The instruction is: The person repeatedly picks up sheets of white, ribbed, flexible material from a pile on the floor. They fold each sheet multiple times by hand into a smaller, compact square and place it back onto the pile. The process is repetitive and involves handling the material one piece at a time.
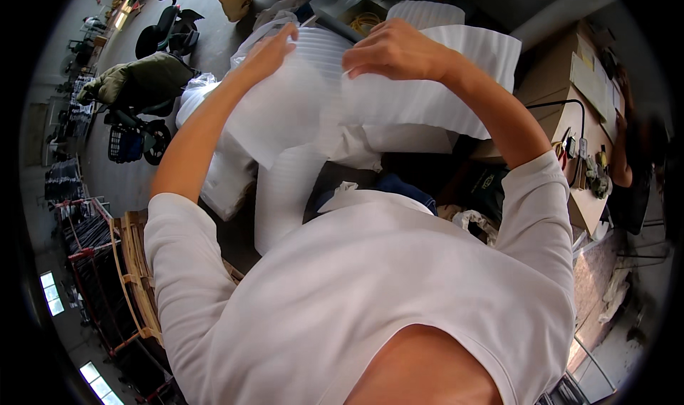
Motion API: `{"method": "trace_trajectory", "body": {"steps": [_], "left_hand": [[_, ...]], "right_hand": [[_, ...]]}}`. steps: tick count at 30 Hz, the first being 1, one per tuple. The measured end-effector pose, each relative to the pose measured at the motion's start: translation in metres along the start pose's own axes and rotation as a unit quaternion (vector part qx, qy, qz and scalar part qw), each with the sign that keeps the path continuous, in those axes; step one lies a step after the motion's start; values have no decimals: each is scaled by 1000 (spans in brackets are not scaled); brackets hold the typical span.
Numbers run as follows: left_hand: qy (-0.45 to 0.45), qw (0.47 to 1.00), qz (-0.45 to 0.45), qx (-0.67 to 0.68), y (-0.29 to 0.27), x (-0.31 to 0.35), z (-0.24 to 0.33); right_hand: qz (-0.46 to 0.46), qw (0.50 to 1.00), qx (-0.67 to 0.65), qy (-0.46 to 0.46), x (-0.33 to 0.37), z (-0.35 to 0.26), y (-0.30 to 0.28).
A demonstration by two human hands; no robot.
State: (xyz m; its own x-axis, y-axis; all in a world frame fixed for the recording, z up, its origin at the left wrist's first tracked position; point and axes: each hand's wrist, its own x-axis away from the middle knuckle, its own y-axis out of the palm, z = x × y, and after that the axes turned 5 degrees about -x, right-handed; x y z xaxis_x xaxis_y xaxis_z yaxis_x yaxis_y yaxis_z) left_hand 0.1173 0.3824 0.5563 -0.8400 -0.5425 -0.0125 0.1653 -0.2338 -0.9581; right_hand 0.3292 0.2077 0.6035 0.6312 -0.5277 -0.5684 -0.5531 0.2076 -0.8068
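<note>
Both hands [335, 52] grip white foam sheet [399, 95] beside cardboard-topped table [563, 84].

Head view, close, straight down over torso

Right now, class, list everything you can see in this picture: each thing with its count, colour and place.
foam sheet: one, white, ribbed, held up in the middle
foam stack: several sheets, white, behind the hands
cardboard box: one, brown, right
scooters: two, dark, on the floor, upper left
wooden frame: one, light brown, lower left
left hand: flat against the sheet's upper left
right hand: pinching the sheet's top edge
</note>
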Motion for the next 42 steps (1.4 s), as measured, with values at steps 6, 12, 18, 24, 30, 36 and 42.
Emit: {"method": "trace_trajectory", "body": {"steps": [6, 12, 18, 24, 30, 36, 42], "left_hand": [[95, 932, -150, 316, 29, -19, 84], [68, 886, -245, 388, 34, -11, 90], [73, 905, -89, 409, 15, 10, 91], [16, 956, -219, 193, -1, -16, 66], [112, 975, -165, 94, -4, -23, 54], [66, 960, -190, 194, -8, -24, 72], [-20, 882, -156, 444, -12, -4, 77]], "right_hand": [[61, 987, -75, -125, -48, -31, 64], [109, 985, 4, -136, -41, -39, 78], [214, 972, 61, -73, -38, -31, 75], [-6, 948, 112, 298, -3, 20, 34], [-165, 904, -57, 390, 7, 32, 13], [-32, 951, -107, 287, 14, 39, 39], [58, 987, -14, 150, 7, 31, 26]]}}
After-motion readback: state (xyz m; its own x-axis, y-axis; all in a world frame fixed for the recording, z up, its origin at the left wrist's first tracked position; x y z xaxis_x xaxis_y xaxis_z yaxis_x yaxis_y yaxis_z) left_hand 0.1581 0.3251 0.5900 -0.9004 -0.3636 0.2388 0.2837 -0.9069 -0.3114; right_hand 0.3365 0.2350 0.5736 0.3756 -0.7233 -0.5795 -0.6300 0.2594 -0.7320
